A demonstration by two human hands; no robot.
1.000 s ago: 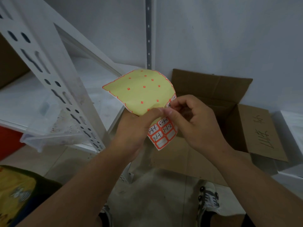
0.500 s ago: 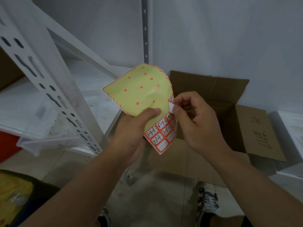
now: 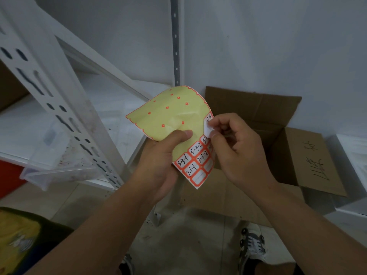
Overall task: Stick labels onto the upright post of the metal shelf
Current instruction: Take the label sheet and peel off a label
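Your right hand pinches one label, half-lifted beside the fingertips; your left hand grips the label sheet; peel slowly, flat, sheet steady under your thumb.

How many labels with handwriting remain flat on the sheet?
5 can be read on the label sheet: 5-3-1, 5-3-2, 7-1-1, 7-1-2, one at the right edge. The right hand may hide others.
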